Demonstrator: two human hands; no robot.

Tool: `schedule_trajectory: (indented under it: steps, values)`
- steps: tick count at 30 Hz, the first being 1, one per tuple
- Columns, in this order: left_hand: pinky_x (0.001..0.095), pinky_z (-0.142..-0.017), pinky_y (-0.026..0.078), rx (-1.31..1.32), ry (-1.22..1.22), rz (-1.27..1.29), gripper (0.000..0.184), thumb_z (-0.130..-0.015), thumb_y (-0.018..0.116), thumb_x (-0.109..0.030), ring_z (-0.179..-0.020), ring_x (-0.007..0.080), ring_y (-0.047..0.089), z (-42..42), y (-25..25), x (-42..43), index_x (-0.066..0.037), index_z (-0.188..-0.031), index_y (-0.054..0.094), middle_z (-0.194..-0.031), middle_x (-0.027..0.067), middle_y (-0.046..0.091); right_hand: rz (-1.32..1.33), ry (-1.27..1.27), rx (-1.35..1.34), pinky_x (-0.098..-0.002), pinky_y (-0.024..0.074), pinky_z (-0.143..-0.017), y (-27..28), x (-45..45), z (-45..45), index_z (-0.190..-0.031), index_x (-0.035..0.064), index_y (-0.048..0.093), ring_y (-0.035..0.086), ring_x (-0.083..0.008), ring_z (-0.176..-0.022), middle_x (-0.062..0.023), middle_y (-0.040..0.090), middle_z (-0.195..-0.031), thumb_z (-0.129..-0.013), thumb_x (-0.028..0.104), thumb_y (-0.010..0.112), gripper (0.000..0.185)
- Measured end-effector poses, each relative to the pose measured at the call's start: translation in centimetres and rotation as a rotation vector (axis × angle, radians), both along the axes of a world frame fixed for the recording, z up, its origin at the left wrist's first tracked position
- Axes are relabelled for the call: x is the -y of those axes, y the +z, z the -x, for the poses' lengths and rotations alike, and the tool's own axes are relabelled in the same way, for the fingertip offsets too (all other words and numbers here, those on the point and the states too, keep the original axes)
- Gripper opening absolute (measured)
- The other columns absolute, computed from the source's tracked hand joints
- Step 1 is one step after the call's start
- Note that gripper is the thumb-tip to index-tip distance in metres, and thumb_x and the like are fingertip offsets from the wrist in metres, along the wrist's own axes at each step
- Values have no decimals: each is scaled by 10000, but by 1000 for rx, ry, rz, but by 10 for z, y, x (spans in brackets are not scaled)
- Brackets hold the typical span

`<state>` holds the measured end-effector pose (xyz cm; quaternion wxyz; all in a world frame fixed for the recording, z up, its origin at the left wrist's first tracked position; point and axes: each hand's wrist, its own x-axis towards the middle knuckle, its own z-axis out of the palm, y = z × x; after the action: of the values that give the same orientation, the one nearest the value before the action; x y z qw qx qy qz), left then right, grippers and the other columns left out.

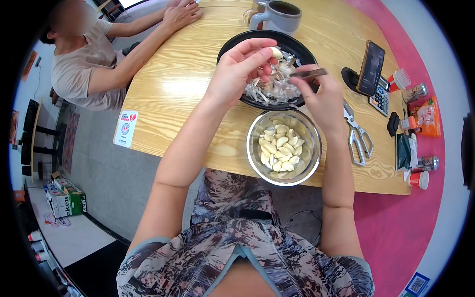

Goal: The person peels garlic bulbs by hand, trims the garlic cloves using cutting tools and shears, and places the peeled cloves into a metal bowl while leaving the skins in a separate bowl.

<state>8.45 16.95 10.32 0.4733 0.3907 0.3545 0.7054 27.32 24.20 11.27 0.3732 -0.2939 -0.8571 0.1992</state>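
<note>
Over the black plate (228,49), my left hand (237,69) pinches a garlic clove (275,52) between thumb and index finger. A small dark knife (310,74) is held in my right hand (321,96), just to the right of the clove and apart from it. Papery garlic skins (269,90) lie heaped on the plate under both hands. Nearer to me, a round metal bowl (252,166) holds several pale peeled cloves (282,143). The bowl stands close to the table's front edge.
A mug (283,21) stands behind the plate. To the right are scissors (357,133), a propped phone (371,67), a calculator (380,96), jars and an orange packet (428,118). Another person (94,64) sits at the left with forearms on the wooden table (173,99).
</note>
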Motion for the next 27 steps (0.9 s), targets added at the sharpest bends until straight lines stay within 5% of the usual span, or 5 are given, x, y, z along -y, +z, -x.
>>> schedule_trajectory:
  steps: [5,7,27]
  values:
    - [225,-683,543,28,-91,-33,296,-985,569,-188,-741,82,632,7,-4,-1,9,-1202,616,-922,76,685,-54,-6,-292,-278,506,-689,4,4,4,-945,24,694,664,-161,-760,-74,700,-862,-787,68,777,184]
    - [229,-691,551,7,-105,-23,289,-988,564,-189,-759,92,649,5,-3,0,12,-1187,625,-927,84,689,-2,76,-602,-265,512,-724,4,7,6,-965,12,695,661,-163,-776,-80,698,-887,-768,-1,773,212]
    - [253,-708,571,-78,-172,-15,270,-998,539,-165,-784,133,682,1,-5,1,29,-1169,618,-931,105,695,22,208,-564,-248,527,-742,4,12,9,-965,-17,700,662,-139,-822,-88,696,-915,-792,-70,723,182]
